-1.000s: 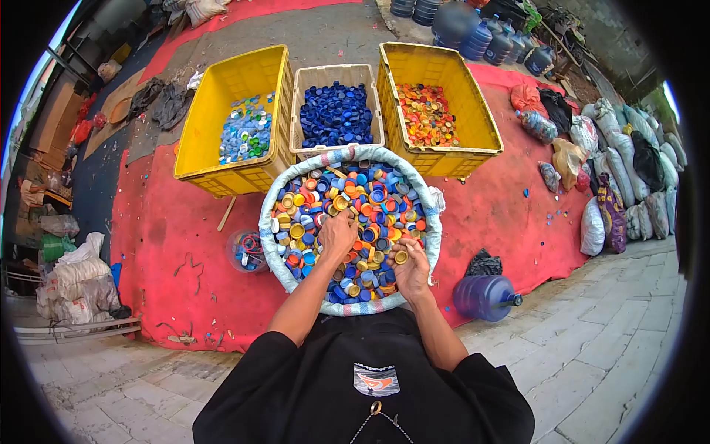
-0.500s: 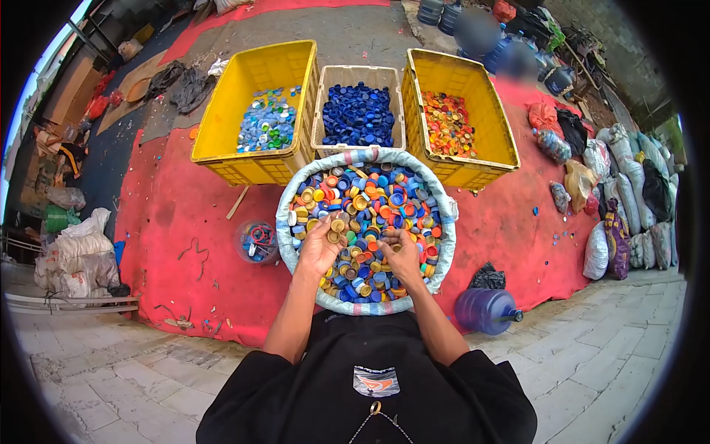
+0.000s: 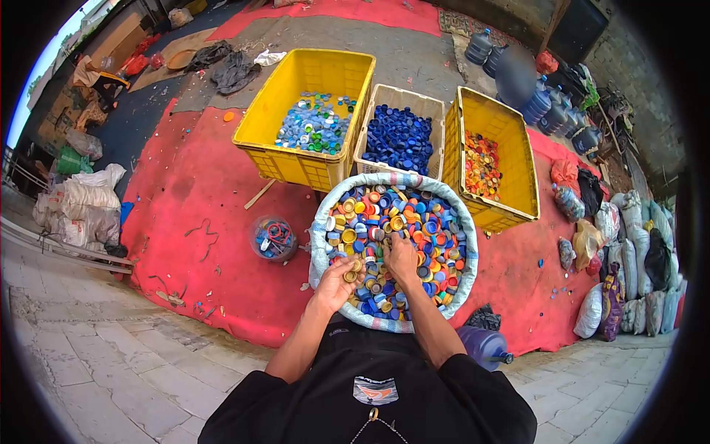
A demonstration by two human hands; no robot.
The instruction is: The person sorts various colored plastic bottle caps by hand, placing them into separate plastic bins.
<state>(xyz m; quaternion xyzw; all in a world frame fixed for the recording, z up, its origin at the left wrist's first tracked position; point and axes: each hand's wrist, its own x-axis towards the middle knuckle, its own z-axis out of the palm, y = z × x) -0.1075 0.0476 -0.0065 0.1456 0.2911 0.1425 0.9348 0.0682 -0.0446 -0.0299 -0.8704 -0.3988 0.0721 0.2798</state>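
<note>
In the sack (image 3: pixel 322 244) of mixed caps, yellow caps (image 3: pixel 350 271) cupped in left hand (image 3: pixel 334 284) fingers; right hand (image 3: pixel 400 257) fingers pinching among caps.

Sack of caps (image 3: pixel 414 222) before three crates (image 3: pixel 403 133) (jar (image 3: pixel 272 238) left).

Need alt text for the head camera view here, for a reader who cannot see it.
Both bare hands work in a round sack of mixed coloured bottle caps: the left hand cups several gold caps, the right hand rests palm-down on the pile. Beyond stand two yellow crates and a beige crate of sorted caps, on a red mat.
</note>
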